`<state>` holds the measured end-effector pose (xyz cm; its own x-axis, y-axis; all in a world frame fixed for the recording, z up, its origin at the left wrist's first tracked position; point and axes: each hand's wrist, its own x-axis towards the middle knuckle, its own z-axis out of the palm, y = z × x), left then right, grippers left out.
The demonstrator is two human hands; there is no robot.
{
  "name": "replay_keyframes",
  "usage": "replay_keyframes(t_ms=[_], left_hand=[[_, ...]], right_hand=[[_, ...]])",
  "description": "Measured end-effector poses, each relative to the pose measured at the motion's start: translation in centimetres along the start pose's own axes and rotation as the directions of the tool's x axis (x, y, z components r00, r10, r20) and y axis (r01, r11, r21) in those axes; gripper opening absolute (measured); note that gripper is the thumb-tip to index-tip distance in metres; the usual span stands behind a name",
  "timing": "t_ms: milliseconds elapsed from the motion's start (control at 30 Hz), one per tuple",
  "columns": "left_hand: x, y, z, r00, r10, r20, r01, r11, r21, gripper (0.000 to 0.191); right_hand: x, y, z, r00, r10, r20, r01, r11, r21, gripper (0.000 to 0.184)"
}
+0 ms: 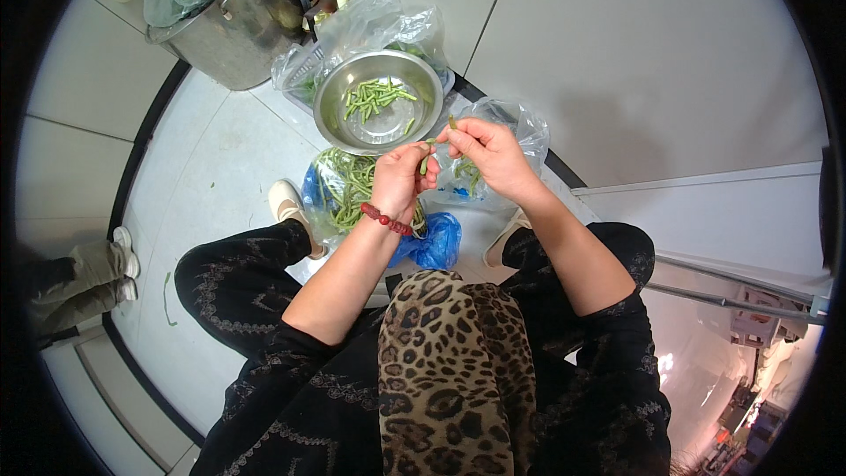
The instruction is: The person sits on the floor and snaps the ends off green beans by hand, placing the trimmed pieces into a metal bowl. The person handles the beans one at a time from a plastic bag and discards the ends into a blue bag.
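Observation:
Near the rim of a steel bowl (325,112), my left hand (401,178) grips a green bean (425,164) between its fingers, a red beaded bracelet at the wrist. My right hand (486,153), close beside it on the right, pinches a short green bean piece (452,122). Cut bean pieces (375,98) lie in the bowl. Below the bowl, long green beans (345,186) fill a clear plastic bag, partly hidden by my left hand and forearm. Another clear bag (529,129) with some bean bits lies behind my right hand.
A blue plastic bag (439,241) lies between my feet. Behind the bowl is a basket (305,69) with clear plastic over it. A large metal pot (225,46) stands at upper left against the wall. Another person's legs (86,271) show at far left. A bean strand (168,301) lies on the floor.

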<state>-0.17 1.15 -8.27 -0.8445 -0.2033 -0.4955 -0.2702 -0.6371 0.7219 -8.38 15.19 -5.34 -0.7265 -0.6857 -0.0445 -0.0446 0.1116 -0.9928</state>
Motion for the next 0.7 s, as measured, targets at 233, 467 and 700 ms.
replay_keyframes(t_ms=[233,467,700], left_hand=[[0.8,-0.8,-1.1,0.995,0.086,0.049,-0.053,0.882,-0.468,0.011],[2.9,0.7,-4.1,0.98,0.166,0.108,-0.151,0.979,-0.134,0.015],[8.8,3.0,-8.1,0.973,0.226,0.042,-0.227,0.911,0.343,0.045]], right_hand=[[-0.1,-0.7,-0.5,0.982,0.173,-0.074,-0.145,0.947,0.285,0.025],[0.6,-1.9,-3.5,0.97,0.241,-0.043,-0.233,0.963,0.137,0.025],[0.1,-0.4,-6.0,0.989,0.136,-0.065,-0.141,0.681,-0.718,0.031]])
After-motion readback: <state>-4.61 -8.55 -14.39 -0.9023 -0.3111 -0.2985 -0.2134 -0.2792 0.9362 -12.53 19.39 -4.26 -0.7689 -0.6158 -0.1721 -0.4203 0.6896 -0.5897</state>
